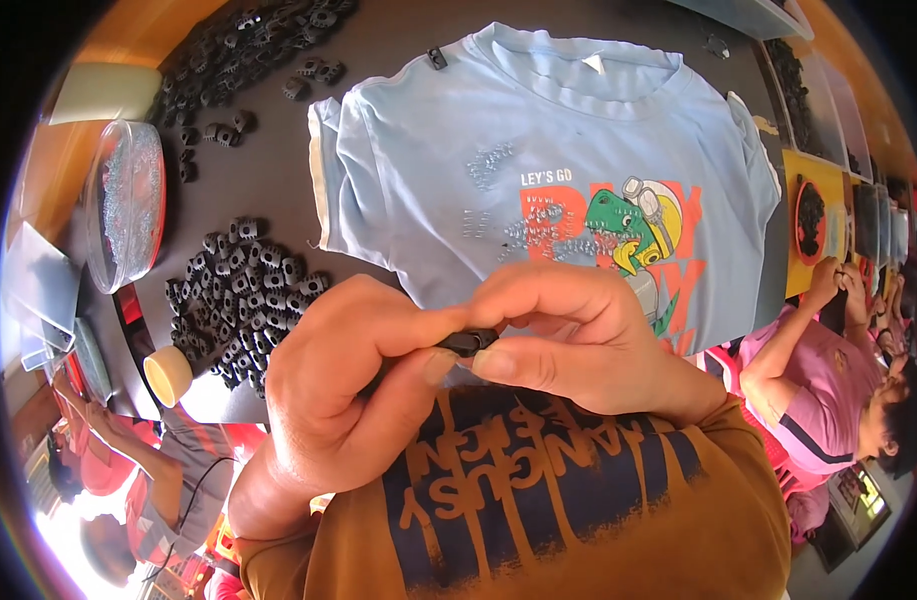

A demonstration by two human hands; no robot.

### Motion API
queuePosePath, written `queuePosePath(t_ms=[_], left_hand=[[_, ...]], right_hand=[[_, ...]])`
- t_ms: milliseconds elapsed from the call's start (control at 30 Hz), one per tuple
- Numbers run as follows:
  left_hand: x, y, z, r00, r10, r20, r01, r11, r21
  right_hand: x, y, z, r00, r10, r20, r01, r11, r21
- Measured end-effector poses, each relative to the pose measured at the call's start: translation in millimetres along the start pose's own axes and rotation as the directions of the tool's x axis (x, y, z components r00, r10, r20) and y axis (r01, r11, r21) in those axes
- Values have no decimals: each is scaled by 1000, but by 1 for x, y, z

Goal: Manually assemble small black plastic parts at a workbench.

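Observation:
My left hand (348, 375) and my right hand (573, 335) meet in front of my chest. Thumb and forefinger of each pinch a small black plastic part (466, 343) from its two ends. The fingers cover much of it. Just beyond lies a light blue T-shirt (418, 185) with a dinosaur print, spread on the dark table. Tiny shiny bits (538, 228), seemingly small metal pieces, are scattered over its front. To the left of my left hand sits a heap of similar black plastic parts (243, 295). One more black part (436, 58) rests at the shirt's shoulder.
A larger pile of black parts (233, 65) covers the far left. A clear round tub (128, 205) of shiny bits and a yellow cup (168, 376) stand at the left edge. Co-workers sit on both sides; one in a pink shirt (828, 390) is at right.

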State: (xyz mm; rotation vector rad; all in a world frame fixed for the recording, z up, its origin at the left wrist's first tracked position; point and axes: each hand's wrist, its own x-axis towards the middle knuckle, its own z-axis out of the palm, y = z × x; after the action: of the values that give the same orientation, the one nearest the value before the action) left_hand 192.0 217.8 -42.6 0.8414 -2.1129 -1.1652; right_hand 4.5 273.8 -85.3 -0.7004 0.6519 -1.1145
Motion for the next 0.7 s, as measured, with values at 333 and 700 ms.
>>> queuePosePath(t_ms=[333,700], left_hand=[[-2,10,0,962,-271,41,273,959,-71],[-1,-1,8,998,49,49,-58,974,217]], right_hand=[[2,-6,-11,974,-187,125,224,858,-462],[1,5,-6,973,-229,24,214,857,-469]])
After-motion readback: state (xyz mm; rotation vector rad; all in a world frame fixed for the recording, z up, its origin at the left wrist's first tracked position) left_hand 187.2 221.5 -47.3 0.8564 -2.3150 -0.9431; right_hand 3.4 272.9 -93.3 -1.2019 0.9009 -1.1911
